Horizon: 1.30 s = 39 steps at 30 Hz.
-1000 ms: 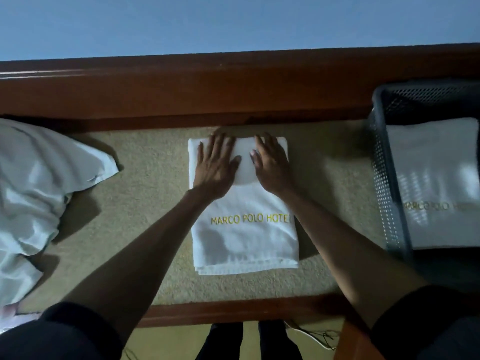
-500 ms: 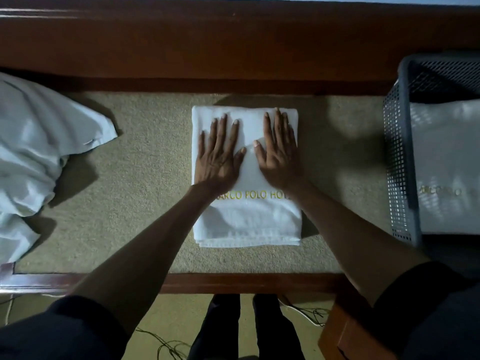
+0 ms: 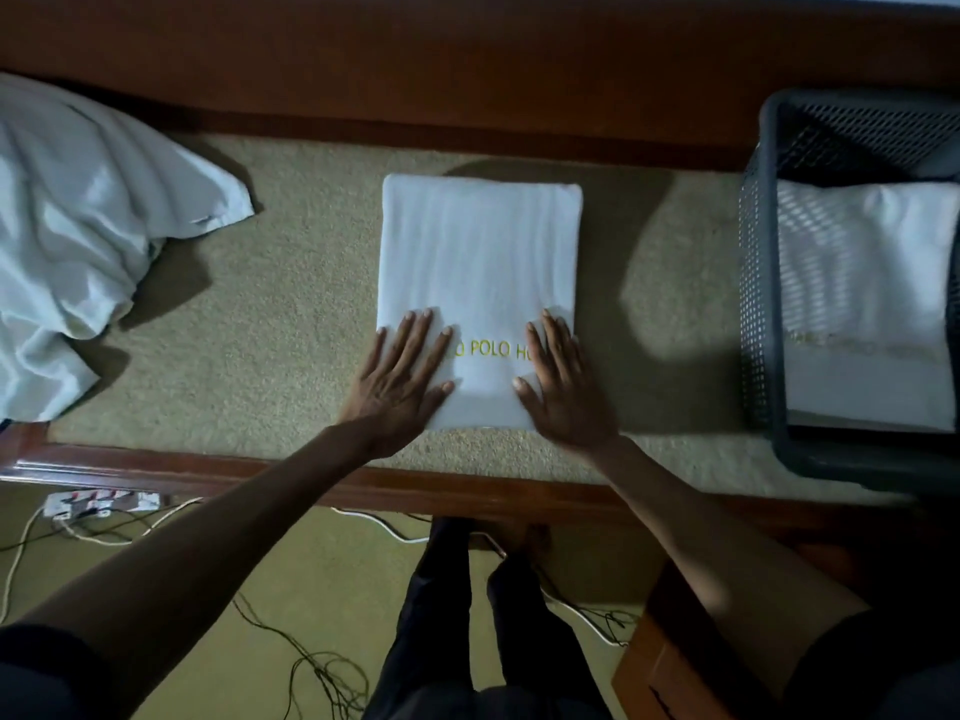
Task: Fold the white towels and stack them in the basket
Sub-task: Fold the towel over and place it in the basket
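Note:
A folded white towel (image 3: 480, 262) with yellow lettering lies flat on the beige carpeted tabletop. My left hand (image 3: 402, 379) presses flat on its near left corner, fingers straight. On the near right corner my right hand (image 3: 563, 387) lies flat too. A dark mesh basket (image 3: 756, 304) stands at the right with a folded white towel (image 3: 867, 283) inside. A loose heap of unfolded white towels (image 3: 78, 241) lies at the far left.
The tabletop (image 3: 291, 330) has a raised wooden rim (image 3: 467, 80) at the back and a wooden front edge (image 3: 208, 472). Below, a power strip (image 3: 101, 502) and cables lie on the floor, with my legs (image 3: 467, 615) beside a wooden piece (image 3: 670, 662).
Both hands have slid along the folded towel from its far end toward its near edge, staying flat. The view has tilted further down.

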Each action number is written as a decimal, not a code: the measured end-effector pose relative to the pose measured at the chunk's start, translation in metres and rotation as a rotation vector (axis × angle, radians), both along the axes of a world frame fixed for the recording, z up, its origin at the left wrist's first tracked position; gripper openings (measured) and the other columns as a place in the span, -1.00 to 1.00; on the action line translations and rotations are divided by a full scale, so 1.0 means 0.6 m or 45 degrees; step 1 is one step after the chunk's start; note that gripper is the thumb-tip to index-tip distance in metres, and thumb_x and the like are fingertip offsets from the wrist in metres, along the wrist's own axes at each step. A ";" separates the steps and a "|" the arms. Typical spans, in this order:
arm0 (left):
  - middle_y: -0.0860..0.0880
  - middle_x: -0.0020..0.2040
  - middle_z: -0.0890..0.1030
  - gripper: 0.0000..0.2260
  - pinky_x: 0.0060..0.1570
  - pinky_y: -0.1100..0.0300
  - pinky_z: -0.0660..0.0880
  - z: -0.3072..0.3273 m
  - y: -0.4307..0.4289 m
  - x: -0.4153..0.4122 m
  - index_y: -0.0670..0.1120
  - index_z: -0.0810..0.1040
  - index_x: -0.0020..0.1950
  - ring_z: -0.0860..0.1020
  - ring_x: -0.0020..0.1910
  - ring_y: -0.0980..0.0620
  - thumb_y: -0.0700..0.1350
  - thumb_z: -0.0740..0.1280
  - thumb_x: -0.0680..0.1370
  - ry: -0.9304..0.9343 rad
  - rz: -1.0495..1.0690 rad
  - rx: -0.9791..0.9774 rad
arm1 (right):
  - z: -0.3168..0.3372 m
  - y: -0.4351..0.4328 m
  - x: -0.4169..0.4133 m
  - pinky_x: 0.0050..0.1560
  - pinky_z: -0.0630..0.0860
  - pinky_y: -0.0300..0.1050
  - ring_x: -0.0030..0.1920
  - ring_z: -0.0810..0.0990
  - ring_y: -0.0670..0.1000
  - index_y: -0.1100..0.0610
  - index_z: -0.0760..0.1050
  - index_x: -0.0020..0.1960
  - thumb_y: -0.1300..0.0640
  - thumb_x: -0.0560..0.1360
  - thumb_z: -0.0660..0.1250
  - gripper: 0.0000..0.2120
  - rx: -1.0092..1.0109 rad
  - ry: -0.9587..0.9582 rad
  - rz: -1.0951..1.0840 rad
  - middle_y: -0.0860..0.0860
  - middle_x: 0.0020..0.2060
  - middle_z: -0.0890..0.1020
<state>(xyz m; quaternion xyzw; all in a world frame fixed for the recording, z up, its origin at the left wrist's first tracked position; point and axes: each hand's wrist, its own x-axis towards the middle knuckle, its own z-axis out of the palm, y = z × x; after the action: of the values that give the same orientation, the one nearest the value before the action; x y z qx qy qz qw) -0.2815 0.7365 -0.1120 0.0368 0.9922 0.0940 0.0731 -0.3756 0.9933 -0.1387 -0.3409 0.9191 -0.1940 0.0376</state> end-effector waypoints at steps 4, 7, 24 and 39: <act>-0.14 0.62 0.28 -0.50 0.61 -0.14 0.02 0.034 0.008 -0.031 -0.09 0.34 0.59 0.16 0.63 -0.12 0.12 0.07 0.71 0.142 -0.012 0.135 | 0.007 0.031 0.024 0.60 0.05 0.12 0.64 -0.09 0.09 0.17 -0.01 0.66 -0.18 0.70 -0.06 -0.35 0.074 -0.137 0.009 0.13 0.65 -0.03; -0.08 0.68 0.09 -0.45 0.63 -0.03 -0.12 0.053 0.050 -0.114 -0.03 0.15 0.67 -0.02 0.67 -0.05 0.17 0.07 0.72 0.101 0.134 0.237 | 0.005 0.063 0.050 0.59 0.15 0.07 0.63 0.06 0.12 0.22 0.07 0.64 -0.07 0.71 0.09 -0.39 -0.002 0.000 -0.013 0.15 0.63 0.08; -0.08 0.68 0.06 -0.47 0.61 -0.11 0.03 0.018 0.110 0.006 0.04 0.17 0.66 0.03 0.66 -0.07 0.18 0.05 0.71 -0.065 -0.231 0.243 | 0.059 0.030 -0.025 0.01 0.58 0.04 0.01 0.67 0.12 0.21 0.55 0.24 0.08 0.68 0.23 -0.74 -0.539 -0.377 -0.721 0.13 0.04 0.69; -0.22 0.27 0.58 -0.31 -0.05 0.07 0.52 0.098 -0.101 -0.261 -0.29 0.47 0.37 0.58 0.22 -0.21 0.28 0.39 0.55 -0.407 1.312 1.159 | 0.083 -0.098 -0.217 -0.29 0.36 -0.13 -0.28 0.47 -0.04 0.11 0.45 -0.21 -0.25 0.47 0.46 -0.55 -0.711 -1.057 -1.257 -0.05 -0.32 0.48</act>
<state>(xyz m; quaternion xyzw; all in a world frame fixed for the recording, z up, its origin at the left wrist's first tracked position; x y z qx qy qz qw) -0.4383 0.6762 -0.0531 -0.4251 0.7225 0.5266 0.1415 -0.5058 0.9345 -0.0889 0.2216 0.7920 -0.5312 0.2038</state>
